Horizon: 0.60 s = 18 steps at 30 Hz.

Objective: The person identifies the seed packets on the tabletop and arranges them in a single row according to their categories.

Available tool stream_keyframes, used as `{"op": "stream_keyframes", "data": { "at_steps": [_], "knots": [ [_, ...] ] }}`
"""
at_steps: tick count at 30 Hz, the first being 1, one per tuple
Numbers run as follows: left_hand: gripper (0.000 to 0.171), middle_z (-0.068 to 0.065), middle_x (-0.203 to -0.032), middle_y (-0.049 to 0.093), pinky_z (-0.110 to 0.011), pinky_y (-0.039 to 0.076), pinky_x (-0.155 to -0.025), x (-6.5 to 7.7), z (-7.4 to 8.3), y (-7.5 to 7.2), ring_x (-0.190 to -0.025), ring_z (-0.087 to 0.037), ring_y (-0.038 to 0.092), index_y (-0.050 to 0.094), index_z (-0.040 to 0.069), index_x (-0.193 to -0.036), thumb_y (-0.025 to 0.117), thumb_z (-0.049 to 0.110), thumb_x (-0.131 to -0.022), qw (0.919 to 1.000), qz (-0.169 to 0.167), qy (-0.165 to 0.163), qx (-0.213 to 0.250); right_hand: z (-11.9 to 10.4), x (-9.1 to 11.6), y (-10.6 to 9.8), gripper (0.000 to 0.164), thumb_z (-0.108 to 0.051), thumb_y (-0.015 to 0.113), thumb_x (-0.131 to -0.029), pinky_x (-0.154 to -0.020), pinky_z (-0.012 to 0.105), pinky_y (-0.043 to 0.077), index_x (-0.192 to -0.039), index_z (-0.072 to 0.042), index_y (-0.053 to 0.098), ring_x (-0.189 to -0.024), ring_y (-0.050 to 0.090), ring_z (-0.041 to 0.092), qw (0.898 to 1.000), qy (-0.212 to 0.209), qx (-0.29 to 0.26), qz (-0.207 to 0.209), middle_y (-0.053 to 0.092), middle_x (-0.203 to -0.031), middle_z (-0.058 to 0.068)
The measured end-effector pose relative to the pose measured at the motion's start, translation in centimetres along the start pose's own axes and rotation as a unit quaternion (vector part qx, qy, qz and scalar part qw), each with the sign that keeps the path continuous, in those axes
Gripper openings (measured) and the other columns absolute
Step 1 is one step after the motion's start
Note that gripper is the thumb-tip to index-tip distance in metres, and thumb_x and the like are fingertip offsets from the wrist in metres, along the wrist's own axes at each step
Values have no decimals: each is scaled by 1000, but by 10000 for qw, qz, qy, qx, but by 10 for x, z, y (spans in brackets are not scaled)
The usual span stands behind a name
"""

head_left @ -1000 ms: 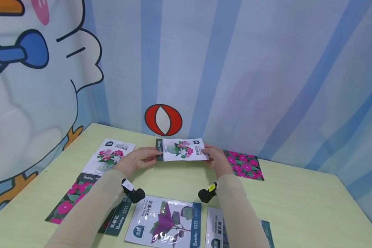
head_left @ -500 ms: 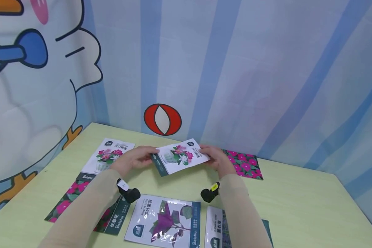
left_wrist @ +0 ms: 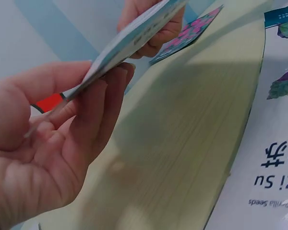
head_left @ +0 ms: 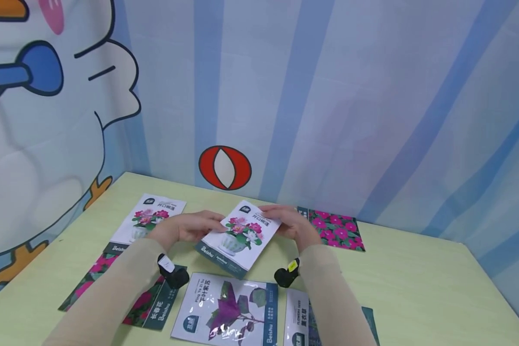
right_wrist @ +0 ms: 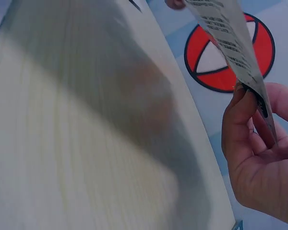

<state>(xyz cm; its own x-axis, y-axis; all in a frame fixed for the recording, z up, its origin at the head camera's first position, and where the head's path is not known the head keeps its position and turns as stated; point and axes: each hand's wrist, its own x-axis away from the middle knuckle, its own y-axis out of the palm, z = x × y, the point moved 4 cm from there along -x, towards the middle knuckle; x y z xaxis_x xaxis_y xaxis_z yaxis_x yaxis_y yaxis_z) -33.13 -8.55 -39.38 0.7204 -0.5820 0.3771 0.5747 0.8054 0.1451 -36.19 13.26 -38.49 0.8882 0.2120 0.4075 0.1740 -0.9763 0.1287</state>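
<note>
A white seed packet (head_left: 242,238) with pink flowers in a bowl and a dark green band is held tilted above the table by both hands. My left hand (head_left: 188,227) pinches its left edge, thumb on the printed front and fingers behind, as the left wrist view shows. My right hand (head_left: 290,223) pinches the upper right edge. In the right wrist view the packet's printed back (right_wrist: 228,38) shows above the right hand (right_wrist: 261,153). A matching packet (head_left: 149,214) lies at the left, beyond the left forearm.
Below it lies a pink-flower packet (head_left: 155,302), partly under the left sleeve. A purple-leaf packet (head_left: 229,307) lies front centre, a lavender-coloured one (head_left: 296,317) partly behind the right sleeve. Another pink-flower packet (head_left: 337,229) is at the back right, near the striped wall cloth (head_left: 372,120).
Both hands have turned the held packet from lying sideways to nearly upright to the view, its green band swinging from the left toward the front. The packets on the table stay put.
</note>
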Motion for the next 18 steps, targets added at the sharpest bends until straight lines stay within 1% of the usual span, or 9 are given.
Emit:
{"op": "stream_keyframes", "data": {
  "at_steps": [2,4,7,9,10,13,15,18],
  "knots": [
    [49,-13,-110,62,-34,51,-87,0,0,2,-93,-20,61,38,-3,-138,53,9,-93,10000,-16,9,48,0,0,5,37,-1,61,-88,-78,34,55,-125,-2,58,-82,64,21,9998,43,-55,175,61,-114,17],
    [50,-14,-111,62,-34,51,-87,0,1,4,-94,-20,61,36,-3,-139,53,9,-93,9999,-31,64,84,0,0,9,36,-3,63,-87,-79,34,54,-123,-3,60,-82,64,21,9989,41,-219,420,61,-116,18],
    [51,-14,-111,62,-34,52,-86,1,3,4,-94,-20,62,33,-3,-140,51,8,-94,9998,-13,162,141,2,0,14,34,-6,65,-86,-78,33,55,-119,-1,60,-79,65,20,9952,77,-600,769,63,-108,16],
    [51,-13,-111,62,-34,52,-85,1,3,3,-93,-19,62,31,-3,-141,51,7,-94,9997,13,231,102,4,0,18,34,-9,66,-85,-76,32,55,-117,0,59,-75,65,20,9926,126,-777,922,65,-100,14],
    [52,-13,-110,62,-34,52,-85,2,4,2,-93,-19,62,30,-3,-141,51,7,-95,9996,25,259,91,5,1,21,34,-11,66,-85,-76,32,55,-117,1,58,-75,65,19,9918,153,-834,957,65,-97,13],
    [52,-11,-109,63,-33,52,-85,4,5,-1,-93,-18,63,30,-3,-141,51,6,-95,9994,42,320,79,8,4,27,37,-17,67,-85,-77,32,55,-118,-3,57,-76,66,19,9901,287,-881,1056,65,-95,11],
    [50,-11,-108,63,-34,52,-85,6,5,-3,-93,-19,63,31,-4,-140,50,6,-94,9994,62,350,57,10,8,31,39,-20,68,-85,-78,32,55,-119,-6,57,-80,66,20,9886,379,-918,1131,66,-98,11],
    [51,-11,-109,63,-34,52,-86,10,5,-7,-93,-19,63,31,-4,-140,51,7,-94,9992,145,374,-37,13,12,35,41,-22,68,-86,-80,31,54,-120,-5,56,-84,64,20,9868,426,-1038,1165,65,-102,12]
  ]
}}
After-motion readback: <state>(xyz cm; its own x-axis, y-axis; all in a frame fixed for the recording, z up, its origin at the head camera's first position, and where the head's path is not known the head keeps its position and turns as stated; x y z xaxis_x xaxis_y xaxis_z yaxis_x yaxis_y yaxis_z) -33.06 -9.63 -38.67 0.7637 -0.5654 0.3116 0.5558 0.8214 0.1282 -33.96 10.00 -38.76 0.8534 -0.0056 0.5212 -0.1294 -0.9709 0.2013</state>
